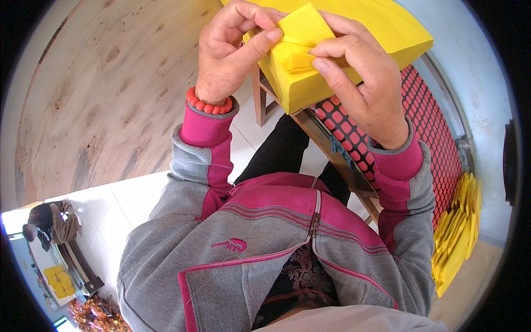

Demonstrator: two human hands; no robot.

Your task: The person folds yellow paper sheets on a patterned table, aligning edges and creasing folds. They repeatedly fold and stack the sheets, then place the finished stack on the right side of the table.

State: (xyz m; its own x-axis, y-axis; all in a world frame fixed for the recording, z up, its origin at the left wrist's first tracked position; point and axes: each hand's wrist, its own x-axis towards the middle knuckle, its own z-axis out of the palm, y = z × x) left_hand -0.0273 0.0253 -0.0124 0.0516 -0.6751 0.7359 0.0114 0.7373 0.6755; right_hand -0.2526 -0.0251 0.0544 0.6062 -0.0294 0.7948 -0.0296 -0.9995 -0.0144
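Observation:
Both hands work at the top middle on a folded flap of yellow fabric (306, 27) that looks felt-like. My left hand (224, 52) pinches the flap's left edge between thumb and fingers, a red bead bracelet (207, 103) round its wrist. From the right, the thumb and index finger of my right hand (365, 77) pinch the fold near its lower edge; the other fingers are partly behind the flap. Just beneath and behind the hands lies a larger boxy yellow fabric piece (381, 30). Whether the flap is part of it, I cannot tell.
A wooden board (110, 99) fills the left. Under the yellow piece stands a wooden-framed bench with a red-and-black checked surface (423, 122). More yellow fabric pieces (459, 232) are stacked at the right. Far lower left, another person (52, 221) is near a table with a yellow bundle (59, 281).

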